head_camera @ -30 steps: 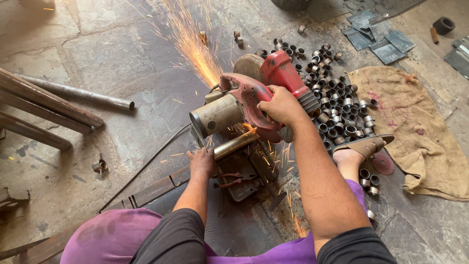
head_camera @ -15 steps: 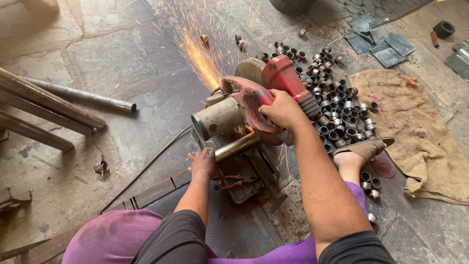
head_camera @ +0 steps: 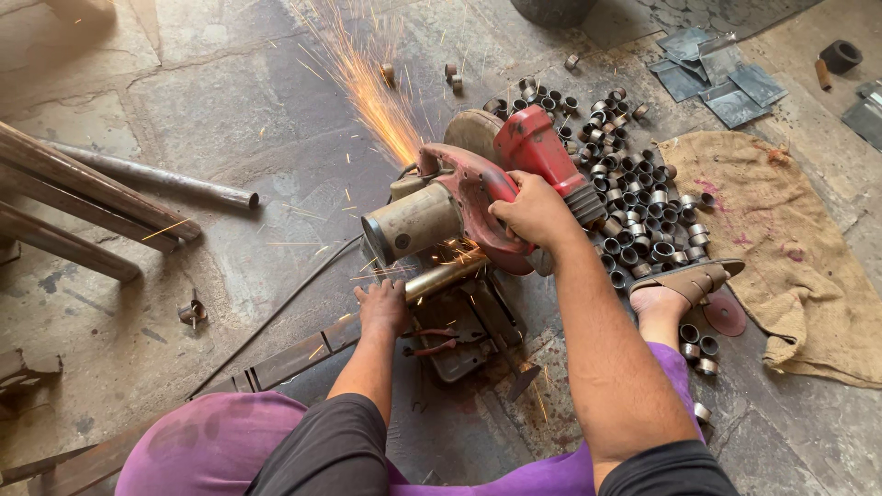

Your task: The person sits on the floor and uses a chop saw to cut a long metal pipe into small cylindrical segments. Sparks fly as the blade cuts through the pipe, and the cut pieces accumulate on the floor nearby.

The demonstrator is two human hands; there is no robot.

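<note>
A red chop saw (head_camera: 496, 184) sits on the floor in front of me, throwing sparks (head_camera: 372, 92) up and away to the far left. My right hand (head_camera: 533, 211) is closed around the saw's handle, pressing it down. My left hand (head_camera: 384, 305) rests on a metal pipe (head_camera: 446, 276) that lies under the blade, holding its near end. The saw's grey motor housing (head_camera: 413, 223) points left. The blade's contact with the pipe is hidden by the guard.
A heap of several short cut pipe rings (head_camera: 634, 202) lies right of the saw, beside a burlap sack (head_camera: 790, 248). Long pipes (head_camera: 110, 197) lie at the left. My sandalled foot (head_camera: 689, 285) is at the right. Red-handled pliers (head_camera: 436, 342) lie on the saw base.
The spark stream has kept flying and shifted slightly; the saw head has tipped a little lower. Both hands stay in place.
</note>
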